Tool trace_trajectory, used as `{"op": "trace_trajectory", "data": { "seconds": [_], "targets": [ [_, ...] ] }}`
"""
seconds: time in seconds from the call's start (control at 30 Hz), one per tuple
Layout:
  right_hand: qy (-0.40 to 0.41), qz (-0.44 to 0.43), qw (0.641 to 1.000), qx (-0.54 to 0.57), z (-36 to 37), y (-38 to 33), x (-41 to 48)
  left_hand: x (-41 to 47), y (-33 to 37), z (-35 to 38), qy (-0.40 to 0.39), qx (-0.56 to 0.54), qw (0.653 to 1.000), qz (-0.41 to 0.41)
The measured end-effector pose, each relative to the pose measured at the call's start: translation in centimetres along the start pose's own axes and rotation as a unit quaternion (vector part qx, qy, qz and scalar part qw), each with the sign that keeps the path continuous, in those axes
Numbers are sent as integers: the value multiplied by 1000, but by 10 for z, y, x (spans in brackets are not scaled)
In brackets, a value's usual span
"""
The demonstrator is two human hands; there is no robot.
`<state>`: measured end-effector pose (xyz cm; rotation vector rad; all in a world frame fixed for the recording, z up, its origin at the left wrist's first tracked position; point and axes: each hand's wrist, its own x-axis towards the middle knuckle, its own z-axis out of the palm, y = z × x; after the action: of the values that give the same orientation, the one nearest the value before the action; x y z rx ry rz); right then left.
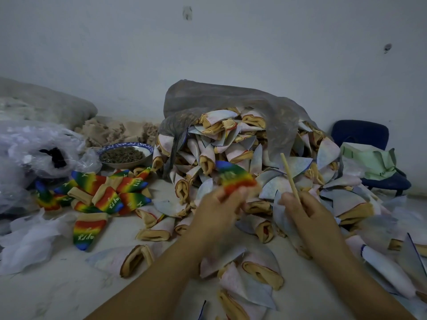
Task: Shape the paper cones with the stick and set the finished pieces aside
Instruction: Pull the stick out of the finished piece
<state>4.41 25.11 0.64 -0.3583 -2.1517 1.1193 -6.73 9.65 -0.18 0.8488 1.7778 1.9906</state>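
Note:
My left hand grips the lower end of a rainbow-striped cone, which is blurred with motion and points up and left. My right hand holds a thin pale wooden stick that slants up to the left, its tip clear of the cone. A heap of pale inside-out cones with tan lining spills from a grey plastic bag behind my hands. To the left lies a group of rainbow cones, right side out.
A bowl of dark pellets stands behind the rainbow cones. Clear plastic bags and white scraps fill the left. A blue chair with green cloth stands at the right. Loose pale cones lie under my forearms.

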Motion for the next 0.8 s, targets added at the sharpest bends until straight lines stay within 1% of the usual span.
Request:
{"op": "trace_trajectory", "data": {
  "seconds": [0.07, 0.1, 0.17, 0.23, 0.3, 0.33, 0.43, 0.5, 0.53, 0.57, 0.6, 0.63, 0.67, 0.7, 0.73, 0.77, 0.8],
  "targets": [
    [-49, 5, 998, 31, 4, -7, -2, -8, -4, 9, -91, 42, 995, -1],
    [-73, 10, 997, 34, 6, -8, -3, -10, -6, 12, -116, 50, 992, -2],
    [-87, 21, 995, 48, 8, -9, -4, -11, -5, 12, -129, 39, 991, -7],
    [-102, 59, 982, 151, 8, -11, -5, -11, -2, 11, -131, 13, 991, -8],
    [-122, 107, 953, 257, 6, -12, -5, -11, -1, 12, -156, -16, 988, -7],
    [-129, 119, 943, 281, 5, -10, -5, -10, -1, 13, -171, -33, 985, -12],
    [-145, 130, 926, 323, 6, -6, -5, -8, -8, 11, -202, -105, 974, -22],
    [-129, 134, 928, 323, 8, -7, -6, -4, -11, 10, -195, -126, 972, -27],
    [-110, 133, 934, 313, 8, -8, -5, -2, -10, 8, -165, -146, 975, -29],
    [-85, 127, 947, 281, 8, -9, -5, 2, -9, 5, -109, -178, 978, -26],
    [-57, 112, 966, 225, 7, -7, -4, 7, -6, -1, -37, -216, 975, -21],
    [-31, 91, 985, 146, 6, -3, -2, 13, -1, -8, 33, -259, 965, -14],
    [-22, 60, 996, 54, 4, 2, 1, 17, 2, -13, 83, -301, 950, -11],
    [-36, 28, 998, -39, 5, 6, 2, 21, 3, -16, 111, -324, 939, -13],
    [-64, -2, 991, -115, 8, 9, 1, 21, 3, -15, 121, -322, 939, -24],
    [-93, -22, 982, -162, 12, 14, 1, 20, 2, -11, 119, -286, 950, -37],
    [-119, -33, 974, -192, 17, 18, -1, 17, -1, -5, 108, -211, 971, -44]
  ]
}}
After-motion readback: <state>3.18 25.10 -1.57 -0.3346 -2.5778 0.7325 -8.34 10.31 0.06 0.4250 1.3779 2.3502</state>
